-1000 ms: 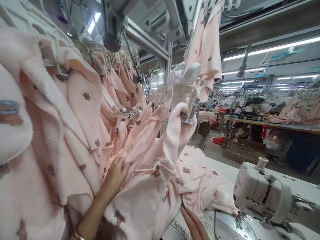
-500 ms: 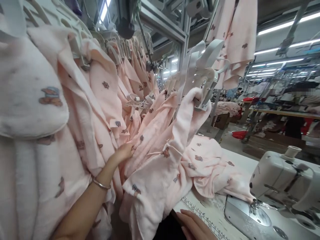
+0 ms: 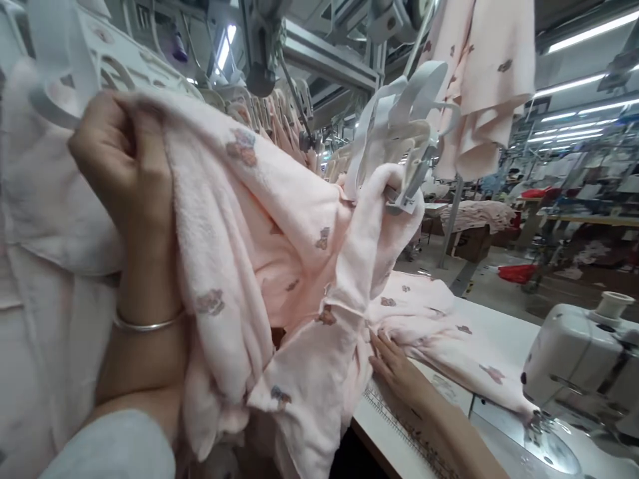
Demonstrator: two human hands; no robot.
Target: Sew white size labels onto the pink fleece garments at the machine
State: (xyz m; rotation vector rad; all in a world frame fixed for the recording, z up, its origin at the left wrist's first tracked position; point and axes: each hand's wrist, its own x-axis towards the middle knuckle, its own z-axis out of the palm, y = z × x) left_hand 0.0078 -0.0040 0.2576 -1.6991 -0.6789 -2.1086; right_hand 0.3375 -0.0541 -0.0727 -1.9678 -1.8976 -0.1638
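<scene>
Pink cloth (image 3: 214,219) raised in my left hand (image 3: 124,153).
Left fingers pinched its upper edge; it draped from there toward the white clip (image 3: 412,166), beside the table (image 3: 504,322). My right hand (image 3: 397,372) lay with fingers extended, tips at folds; whether they pinched, I could not tell.

white table (image 3: 499,320) | on it: pink printed fabric (image 3: 434,332), sewing machine (image 3: 564,349), ruler scale (image 3: 383,406)

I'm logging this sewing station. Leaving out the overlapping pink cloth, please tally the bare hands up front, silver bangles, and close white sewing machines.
Bare left hand and bare right hand: 2
Shiny silver round bangle: 1
White rounded sewing machine: 1
Total: 4
</scene>
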